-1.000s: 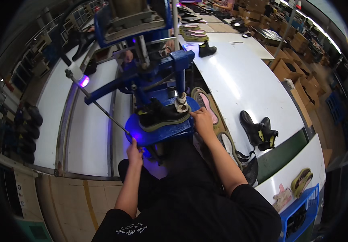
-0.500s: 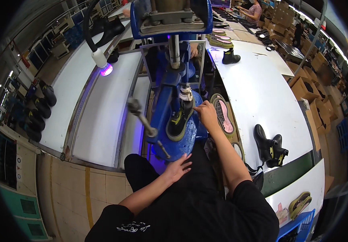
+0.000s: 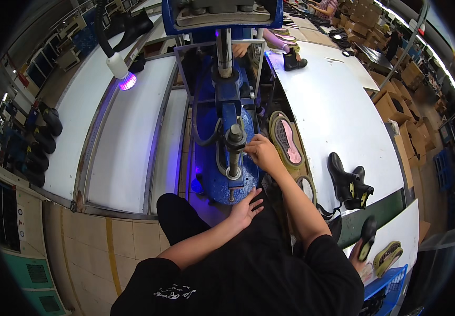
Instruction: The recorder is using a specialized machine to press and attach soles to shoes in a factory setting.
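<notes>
In front of me stands a blue press machine with an upright metal column. Its threaded bolt now stands in the middle, over a speckled blue base plate. Behind the bolt, a boot is mostly hidden; a curved sole edge shows to the left. My right hand is closed beside the bolt, its fingertips on a small dark piece I cannot make out. My left hand is open with spread fingers, close to the front edge of the base plate, holding nothing.
Pink-lined soles lie right of the machine. Black boots stand on the white table. Another person's hand holds a small boot farther back; another hand at lower right holds a dark shoe. A purple-lit lamp hangs at left.
The machine's arm and bolt have swung right, in front of the boot, which has turned. My right hand has shifted slightly left and closed. Other people's hands have appeared at two boots.
</notes>
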`<state>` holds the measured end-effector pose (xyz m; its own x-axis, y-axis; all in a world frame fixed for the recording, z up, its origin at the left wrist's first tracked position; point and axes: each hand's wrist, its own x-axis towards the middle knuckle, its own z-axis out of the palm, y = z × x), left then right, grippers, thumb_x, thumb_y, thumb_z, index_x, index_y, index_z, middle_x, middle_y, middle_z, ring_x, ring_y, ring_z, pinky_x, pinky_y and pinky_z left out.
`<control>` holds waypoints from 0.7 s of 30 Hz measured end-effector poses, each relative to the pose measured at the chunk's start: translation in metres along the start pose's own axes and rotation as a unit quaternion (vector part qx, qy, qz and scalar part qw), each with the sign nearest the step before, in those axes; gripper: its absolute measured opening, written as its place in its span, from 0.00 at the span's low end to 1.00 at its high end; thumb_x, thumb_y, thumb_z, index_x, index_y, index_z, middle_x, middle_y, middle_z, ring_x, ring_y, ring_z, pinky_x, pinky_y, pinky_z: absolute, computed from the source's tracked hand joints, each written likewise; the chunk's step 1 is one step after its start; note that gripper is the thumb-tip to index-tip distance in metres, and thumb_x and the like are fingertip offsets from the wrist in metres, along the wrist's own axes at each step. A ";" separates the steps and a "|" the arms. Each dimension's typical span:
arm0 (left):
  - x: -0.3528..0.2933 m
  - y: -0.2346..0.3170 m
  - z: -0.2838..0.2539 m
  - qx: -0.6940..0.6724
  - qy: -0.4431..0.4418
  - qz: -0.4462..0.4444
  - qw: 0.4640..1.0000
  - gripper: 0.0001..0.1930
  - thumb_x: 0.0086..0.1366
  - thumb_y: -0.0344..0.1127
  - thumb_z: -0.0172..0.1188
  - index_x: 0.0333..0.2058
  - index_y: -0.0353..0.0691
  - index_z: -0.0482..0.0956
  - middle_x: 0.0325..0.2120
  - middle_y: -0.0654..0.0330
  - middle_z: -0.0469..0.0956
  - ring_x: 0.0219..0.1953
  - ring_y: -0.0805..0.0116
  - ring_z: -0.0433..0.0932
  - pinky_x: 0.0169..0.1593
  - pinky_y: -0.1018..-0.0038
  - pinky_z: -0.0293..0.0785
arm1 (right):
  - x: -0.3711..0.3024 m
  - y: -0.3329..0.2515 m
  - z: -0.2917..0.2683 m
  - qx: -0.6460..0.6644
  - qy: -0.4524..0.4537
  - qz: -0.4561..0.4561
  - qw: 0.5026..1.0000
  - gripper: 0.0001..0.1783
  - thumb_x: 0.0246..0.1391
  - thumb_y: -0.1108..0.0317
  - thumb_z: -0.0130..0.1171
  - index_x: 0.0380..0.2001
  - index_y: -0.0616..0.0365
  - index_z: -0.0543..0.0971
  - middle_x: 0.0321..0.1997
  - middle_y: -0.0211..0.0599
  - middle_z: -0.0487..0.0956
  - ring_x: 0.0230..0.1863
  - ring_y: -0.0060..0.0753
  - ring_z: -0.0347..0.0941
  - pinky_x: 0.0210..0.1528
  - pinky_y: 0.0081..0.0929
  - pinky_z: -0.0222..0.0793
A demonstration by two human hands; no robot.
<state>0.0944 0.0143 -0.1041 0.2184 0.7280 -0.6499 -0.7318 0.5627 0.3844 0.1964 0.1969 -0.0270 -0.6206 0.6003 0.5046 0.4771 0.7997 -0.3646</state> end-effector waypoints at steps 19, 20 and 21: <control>0.060 -0.038 -0.068 -0.031 -0.253 0.088 0.963 0.22 0.80 0.46 0.48 0.69 0.51 0.67 0.63 0.65 0.72 0.66 0.67 0.70 0.68 0.65 0.67 | -0.051 -0.132 0.005 -0.023 0.009 0.221 0.975 0.26 0.48 0.76 0.56 0.54 0.62 0.82 0.44 0.47 0.84 0.47 0.51 0.81 0.51 0.42 0.76; 0.057 -0.032 -0.066 -0.022 -0.229 0.073 0.970 0.22 0.80 0.47 0.49 0.68 0.52 0.67 0.62 0.66 0.72 0.65 0.68 0.70 0.67 0.64 0.67 | -0.054 -0.130 0.003 -0.009 0.028 0.225 0.974 0.27 0.48 0.79 0.55 0.54 0.63 0.81 0.44 0.48 0.84 0.46 0.53 0.80 0.51 0.43 0.77; 0.053 -0.027 -0.063 -0.012 -0.206 0.059 0.977 0.22 0.80 0.47 0.50 0.67 0.52 0.68 0.62 0.66 0.73 0.65 0.68 0.70 0.67 0.64 0.67 | -0.059 -0.128 -0.003 0.002 0.031 0.237 0.971 0.27 0.50 0.80 0.56 0.57 0.63 0.79 0.43 0.49 0.84 0.44 0.54 0.80 0.49 0.42 0.77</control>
<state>0.0851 0.0129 -0.1905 0.3683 0.8861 -0.2815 -0.7816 0.4590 0.4223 0.1734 0.0591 -0.0074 -0.2929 0.8992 0.3252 0.6970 0.4336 -0.5711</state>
